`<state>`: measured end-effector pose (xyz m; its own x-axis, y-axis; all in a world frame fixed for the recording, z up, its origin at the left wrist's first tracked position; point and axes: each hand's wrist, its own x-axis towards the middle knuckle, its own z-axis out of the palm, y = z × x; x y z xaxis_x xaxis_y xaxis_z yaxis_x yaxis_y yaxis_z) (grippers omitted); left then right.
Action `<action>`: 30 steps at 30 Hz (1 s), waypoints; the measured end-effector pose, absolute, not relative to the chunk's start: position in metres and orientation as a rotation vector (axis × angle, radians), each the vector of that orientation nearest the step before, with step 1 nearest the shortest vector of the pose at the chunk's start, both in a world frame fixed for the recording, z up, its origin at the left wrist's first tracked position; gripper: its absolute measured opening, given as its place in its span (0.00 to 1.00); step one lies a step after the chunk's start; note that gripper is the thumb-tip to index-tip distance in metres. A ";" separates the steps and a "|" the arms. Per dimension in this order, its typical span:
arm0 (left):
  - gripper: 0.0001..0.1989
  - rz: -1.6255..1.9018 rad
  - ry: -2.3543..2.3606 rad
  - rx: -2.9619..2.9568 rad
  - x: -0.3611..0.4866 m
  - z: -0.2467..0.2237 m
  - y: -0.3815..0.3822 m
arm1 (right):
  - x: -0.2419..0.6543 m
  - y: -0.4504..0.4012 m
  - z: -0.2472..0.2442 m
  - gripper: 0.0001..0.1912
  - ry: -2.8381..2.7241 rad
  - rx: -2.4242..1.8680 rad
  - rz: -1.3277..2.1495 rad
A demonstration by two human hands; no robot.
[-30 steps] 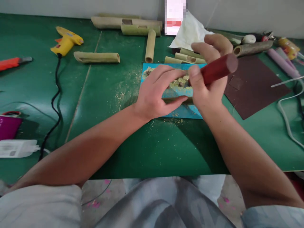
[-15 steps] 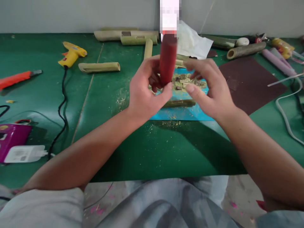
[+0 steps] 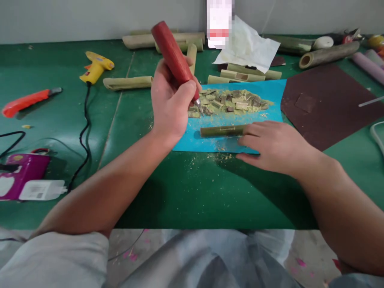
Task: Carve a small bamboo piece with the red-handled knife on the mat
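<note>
My left hand (image 3: pixel 172 96) is closed around a red-handled tool (image 3: pixel 175 52) with a thin pointed metal tip. That tip points down toward the blue sheet (image 3: pixel 270 88), beside a heap of bamboo chips and shavings (image 3: pixel 231 100). In front of the heap lies a short green bamboo tube (image 3: pixel 222 131). My right hand (image 3: pixel 273 146) reaches over the tube's right end, its fingers covering that end and its thumb spread apart below. Whether the fingers press on the tube cannot be seen.
Bamboo pieces (image 3: pixel 252 75) lie behind the sheet, near crumpled white paper (image 3: pixel 252 44). Brown sheet material (image 3: pixel 336 104) is at right. On the left are a yellow glue gun (image 3: pixel 96 68) with black cord, an orange cutter knife (image 3: pixel 30 102) and a purple box (image 3: pixel 33 172).
My left hand has tilted the red-handled tool from upright, bringing its metal tip into view. My right hand has moved down from beside the tool to the bamboo tube's right end.
</note>
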<state>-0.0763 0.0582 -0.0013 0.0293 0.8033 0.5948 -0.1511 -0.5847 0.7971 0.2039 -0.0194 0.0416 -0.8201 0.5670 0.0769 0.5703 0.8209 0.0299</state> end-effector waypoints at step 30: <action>0.25 1.506 0.817 1.595 -0.054 0.004 0.038 | 0.172 -0.041 0.026 0.17 -2.886 -0.527 0.122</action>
